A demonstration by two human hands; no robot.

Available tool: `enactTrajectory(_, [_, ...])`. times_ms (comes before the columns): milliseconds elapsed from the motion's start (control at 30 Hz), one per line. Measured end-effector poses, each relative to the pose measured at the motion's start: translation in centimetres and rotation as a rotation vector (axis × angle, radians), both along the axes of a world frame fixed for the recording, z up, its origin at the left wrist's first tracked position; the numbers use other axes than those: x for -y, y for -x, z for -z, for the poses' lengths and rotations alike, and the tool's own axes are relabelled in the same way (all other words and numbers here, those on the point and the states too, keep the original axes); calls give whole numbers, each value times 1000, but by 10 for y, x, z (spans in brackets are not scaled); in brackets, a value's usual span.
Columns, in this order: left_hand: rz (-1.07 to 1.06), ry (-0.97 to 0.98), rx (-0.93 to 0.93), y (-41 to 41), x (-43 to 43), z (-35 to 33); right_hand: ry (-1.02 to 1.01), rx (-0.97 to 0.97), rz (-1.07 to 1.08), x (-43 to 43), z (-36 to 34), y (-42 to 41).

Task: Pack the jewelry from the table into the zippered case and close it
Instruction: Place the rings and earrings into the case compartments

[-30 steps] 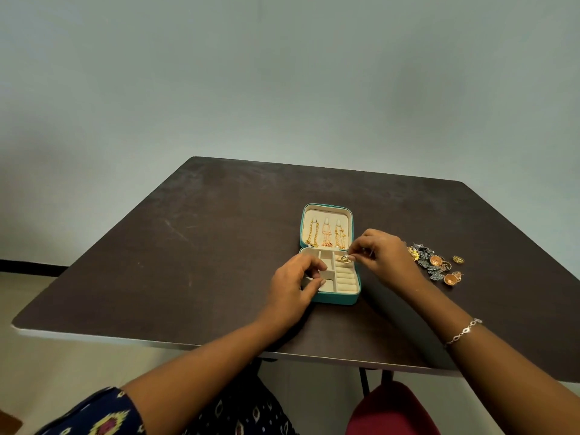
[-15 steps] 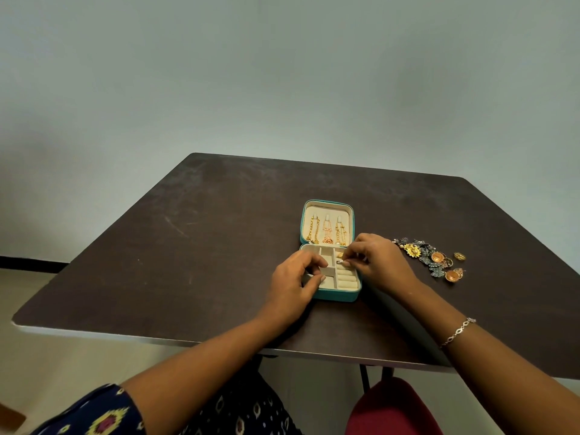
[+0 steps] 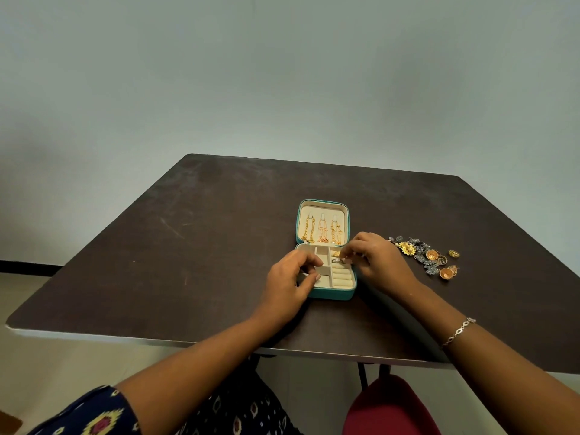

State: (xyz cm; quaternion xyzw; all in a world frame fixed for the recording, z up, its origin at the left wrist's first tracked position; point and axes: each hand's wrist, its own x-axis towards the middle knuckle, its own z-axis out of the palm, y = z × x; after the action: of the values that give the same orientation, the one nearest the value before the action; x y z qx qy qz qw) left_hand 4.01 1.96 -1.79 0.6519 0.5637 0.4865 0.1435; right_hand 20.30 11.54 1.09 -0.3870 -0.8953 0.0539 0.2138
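Right fingers (image 3: 354, 248) pinch a ring (image 3: 337, 260); left fingers (image 3: 309, 262) grip the open teal case (image 3: 332, 293).

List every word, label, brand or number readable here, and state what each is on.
None readable. The teal jewelry case, the loose jewelry beside it, the dark table and the patterned sleeve carry no visible lettering, labels or numbers.

Zippered case (image 3: 332, 292): one, on a single worktop (image 3: 219, 246)
Gold chains (image 3: 321, 229): three, in the lid
Pieces in the tray: two, a gold trinket (image 3: 335, 254) and a silver ring (image 3: 336, 260)
Loose jewelry heap (image 3: 423, 255): one, too tangled to count; lone gold piece (image 3: 453, 253) beside it
Hands: two, left hand (image 3: 287, 282) and right hand (image 3: 381, 262)
Bracelet (image 3: 459, 331): one
Red chair (image 3: 389, 406): one
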Motion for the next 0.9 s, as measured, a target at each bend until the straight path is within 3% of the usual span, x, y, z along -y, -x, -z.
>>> enactTrajectory(467, [4,-1,7,1,0,2,-27,73,-2,-6,1,2])
enactTrajectory(733, [5,8,20,1,2,1,-48,-122,31,-12,2,-25])
enactTrajectory(900, [-1,-11,32,2,0,3,-73,-89,55,-15,12,-69])
